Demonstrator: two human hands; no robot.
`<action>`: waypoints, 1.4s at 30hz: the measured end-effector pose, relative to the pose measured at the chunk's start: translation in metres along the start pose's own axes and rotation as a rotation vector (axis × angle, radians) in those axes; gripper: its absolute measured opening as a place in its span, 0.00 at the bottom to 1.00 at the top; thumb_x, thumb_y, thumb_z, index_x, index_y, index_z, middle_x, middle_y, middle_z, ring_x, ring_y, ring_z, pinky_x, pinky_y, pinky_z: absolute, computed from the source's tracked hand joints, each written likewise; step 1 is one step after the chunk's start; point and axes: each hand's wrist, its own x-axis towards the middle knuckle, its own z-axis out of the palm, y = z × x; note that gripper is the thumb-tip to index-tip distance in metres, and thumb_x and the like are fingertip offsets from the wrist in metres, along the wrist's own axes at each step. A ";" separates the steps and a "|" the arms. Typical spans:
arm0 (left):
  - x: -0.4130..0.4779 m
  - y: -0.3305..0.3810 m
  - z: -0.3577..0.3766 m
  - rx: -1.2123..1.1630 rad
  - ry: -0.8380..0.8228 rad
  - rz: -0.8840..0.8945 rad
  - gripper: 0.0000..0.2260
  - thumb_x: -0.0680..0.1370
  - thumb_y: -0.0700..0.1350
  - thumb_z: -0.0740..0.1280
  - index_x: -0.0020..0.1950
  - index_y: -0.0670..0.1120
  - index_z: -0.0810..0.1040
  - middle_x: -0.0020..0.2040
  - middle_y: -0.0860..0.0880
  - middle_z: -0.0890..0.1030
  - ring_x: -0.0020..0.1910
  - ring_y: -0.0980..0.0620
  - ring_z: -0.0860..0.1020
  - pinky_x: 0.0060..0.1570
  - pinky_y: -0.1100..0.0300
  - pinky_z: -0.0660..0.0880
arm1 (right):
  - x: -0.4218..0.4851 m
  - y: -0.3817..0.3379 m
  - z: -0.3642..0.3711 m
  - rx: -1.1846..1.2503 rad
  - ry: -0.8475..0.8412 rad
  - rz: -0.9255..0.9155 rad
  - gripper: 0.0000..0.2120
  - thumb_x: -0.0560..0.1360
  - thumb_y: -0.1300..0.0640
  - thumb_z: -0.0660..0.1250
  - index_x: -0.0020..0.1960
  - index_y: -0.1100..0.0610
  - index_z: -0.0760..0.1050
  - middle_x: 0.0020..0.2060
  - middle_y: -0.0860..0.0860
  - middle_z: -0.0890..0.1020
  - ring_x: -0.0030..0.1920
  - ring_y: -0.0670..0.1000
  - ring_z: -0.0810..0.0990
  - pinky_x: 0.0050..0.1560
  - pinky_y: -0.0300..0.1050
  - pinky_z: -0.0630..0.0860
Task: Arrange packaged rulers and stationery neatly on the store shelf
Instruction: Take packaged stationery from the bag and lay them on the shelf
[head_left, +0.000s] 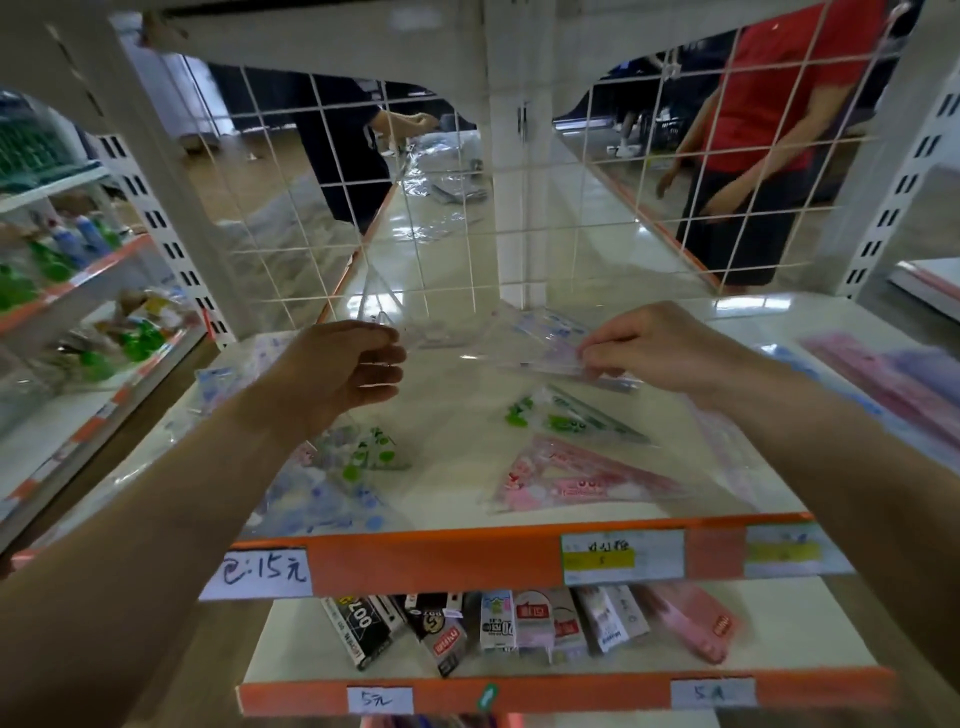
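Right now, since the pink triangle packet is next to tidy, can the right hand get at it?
Probably yes: the pink triangle packet lies exposed near the shelf front, just below the right hand. That hand first must release the clear packet it pinches.

- Both bare forearms reach forward from the lower corners and angle slightly inward. The hands are well apart and roughly level with each other.
- The left hand (348, 366) has its fingers curled and its thumb on top, gripping one end of a clear packet (493, 343).
- The right hand (657, 348) is knuckles up, with thumb and fingertips pinching the packet's other end.
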 end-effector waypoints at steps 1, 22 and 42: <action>-0.001 0.001 -0.005 -0.010 0.019 0.003 0.06 0.79 0.38 0.61 0.44 0.44 0.76 0.37 0.47 0.80 0.28 0.54 0.79 0.32 0.63 0.78 | 0.003 -0.003 0.004 0.016 -0.023 0.011 0.04 0.73 0.59 0.70 0.45 0.57 0.83 0.40 0.49 0.84 0.42 0.45 0.79 0.47 0.38 0.76; -0.010 -0.001 0.043 0.095 -0.208 0.048 0.07 0.79 0.39 0.62 0.45 0.44 0.79 0.38 0.47 0.81 0.31 0.53 0.79 0.36 0.59 0.79 | -0.081 0.019 -0.026 -0.264 -0.212 0.023 0.06 0.73 0.55 0.70 0.42 0.53 0.85 0.33 0.39 0.83 0.38 0.38 0.79 0.46 0.38 0.74; -0.032 -0.001 0.062 0.372 -0.301 0.417 0.18 0.76 0.34 0.66 0.58 0.56 0.75 0.53 0.51 0.79 0.46 0.53 0.80 0.51 0.58 0.78 | -0.049 -0.030 -0.002 0.401 -0.026 -0.019 0.09 0.75 0.65 0.67 0.53 0.55 0.78 0.36 0.52 0.84 0.32 0.43 0.81 0.31 0.34 0.75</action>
